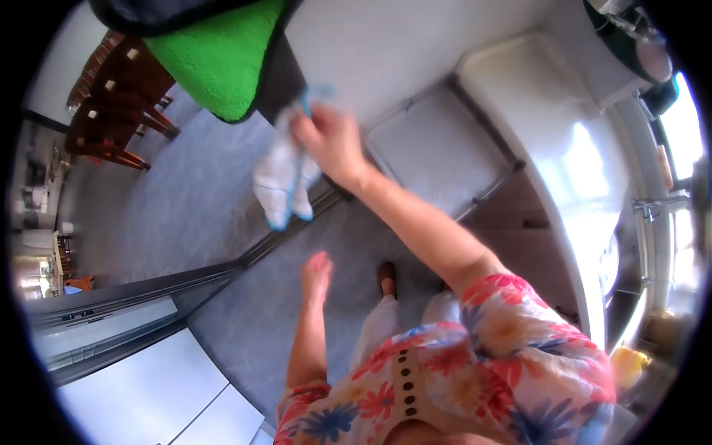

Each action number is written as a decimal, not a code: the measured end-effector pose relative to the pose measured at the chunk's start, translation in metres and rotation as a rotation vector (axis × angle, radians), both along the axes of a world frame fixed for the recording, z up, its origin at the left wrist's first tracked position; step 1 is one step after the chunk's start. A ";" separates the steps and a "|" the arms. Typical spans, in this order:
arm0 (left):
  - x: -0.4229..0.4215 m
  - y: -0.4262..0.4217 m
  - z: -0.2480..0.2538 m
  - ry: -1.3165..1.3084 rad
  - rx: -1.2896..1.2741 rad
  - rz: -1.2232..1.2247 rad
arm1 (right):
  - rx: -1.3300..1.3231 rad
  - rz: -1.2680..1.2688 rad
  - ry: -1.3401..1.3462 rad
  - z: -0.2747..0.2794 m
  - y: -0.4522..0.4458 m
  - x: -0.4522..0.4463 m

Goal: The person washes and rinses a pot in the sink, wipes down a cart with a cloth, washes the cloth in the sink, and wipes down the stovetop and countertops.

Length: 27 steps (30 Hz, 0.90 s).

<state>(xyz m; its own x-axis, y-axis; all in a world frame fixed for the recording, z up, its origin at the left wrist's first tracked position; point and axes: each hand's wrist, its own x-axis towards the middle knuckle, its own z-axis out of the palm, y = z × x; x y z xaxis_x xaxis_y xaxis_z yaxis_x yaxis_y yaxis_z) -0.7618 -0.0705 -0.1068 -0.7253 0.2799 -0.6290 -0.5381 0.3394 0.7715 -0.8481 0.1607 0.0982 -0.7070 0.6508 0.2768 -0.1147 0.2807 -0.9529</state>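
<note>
My right hand [331, 144] is raised at the upper middle, fingers closed on a pair of white socks [278, 182] with blue toes and blue edging. The socks hang down from the grip, and motion blurs their upper ends. Lower down, my left hand [317, 276] is held in front of my body over the floor, touching nothing I can see. Its fingers are too small and blurred to show their shape. A bright green cloth [222, 59] with a dark border hangs close to the camera at the top, above and left of the socks.
On the right runs a white counter [549, 119] with a tap [653, 204] beyond it. A dark door track [259, 252] crosses the grey floor [200, 178]. White cabinet fronts [148, 386] stand at lower left, and a dark wooden table [122, 96] with chairs at upper left.
</note>
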 end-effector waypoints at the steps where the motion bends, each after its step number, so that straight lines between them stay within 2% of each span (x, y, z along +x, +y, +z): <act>1: 0.000 0.002 0.008 0.006 -0.034 -0.020 | 0.018 -0.029 -0.082 -0.033 0.002 0.004; 3: 0.001 0.001 0.015 -0.032 0.004 0.009 | 0.021 0.002 -0.350 -0.103 0.013 0.012; 5: -0.009 0.010 0.031 -0.059 0.122 0.072 | 0.103 0.094 -0.485 -0.135 0.015 0.026; 7: -0.009 0.023 0.058 -0.114 0.306 0.174 | 0.177 0.228 -0.418 -0.127 -0.001 0.050; 9: -0.010 0.048 0.089 -0.240 0.517 0.242 | 0.062 0.400 -0.406 -0.107 -0.011 0.082; 10: -0.012 0.060 0.098 -0.305 0.619 0.280 | 0.130 0.504 -0.430 -0.106 -0.015 0.096; 12: -0.019 0.080 0.066 -0.289 0.707 0.218 | 0.218 0.736 -0.492 -0.083 -0.010 0.126; 13: -0.021 0.085 0.054 -0.280 0.748 0.193 | 0.244 0.770 -0.523 -0.072 0.002 0.139; 14: -0.015 0.092 0.053 -0.239 0.661 0.148 | 0.272 0.806 -0.553 -0.066 0.022 0.149; 15: -0.006 0.104 0.070 -0.218 0.602 0.110 | 0.203 0.745 -0.484 -0.073 0.051 0.160; 16: -0.002 0.106 0.071 -0.229 0.603 0.071 | -0.242 0.637 -0.737 -0.040 0.091 0.175; 17: 0.003 0.109 0.071 -0.242 0.608 0.029 | -0.387 0.462 -0.628 -0.046 0.141 0.189; 18: 0.010 0.113 0.074 -0.232 0.528 -0.019 | -0.274 0.285 -0.594 -0.025 0.190 0.210; 20: 0.021 0.116 0.084 -0.209 0.368 -0.134 | -0.459 -0.238 -0.429 -0.020 0.293 0.257; 21: 0.026 0.118 0.082 -0.200 0.312 -0.186 | -0.410 -0.401 -0.374 -0.019 0.335 0.283; 23: 0.038 0.121 0.073 -0.178 0.202 -0.271 | -0.593 -0.514 -0.318 -0.039 0.427 0.325; 25: 0.052 0.130 0.069 -0.085 0.178 -0.404 | -0.734 -0.603 -0.268 -0.038 0.472 0.342; 27: 0.065 0.131 0.070 -0.018 0.113 -0.470 | -0.813 -0.498 -0.233 -0.055 0.521 0.345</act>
<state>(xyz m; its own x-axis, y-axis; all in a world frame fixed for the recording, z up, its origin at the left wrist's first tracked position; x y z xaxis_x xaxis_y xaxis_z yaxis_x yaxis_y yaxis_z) -0.6971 0.0606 -0.0368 -0.4936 0.6421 -0.5866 -0.3601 0.4631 0.8099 -0.5026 0.6815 0.0435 -0.2799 0.8198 -0.4997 0.0545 -0.5061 -0.8608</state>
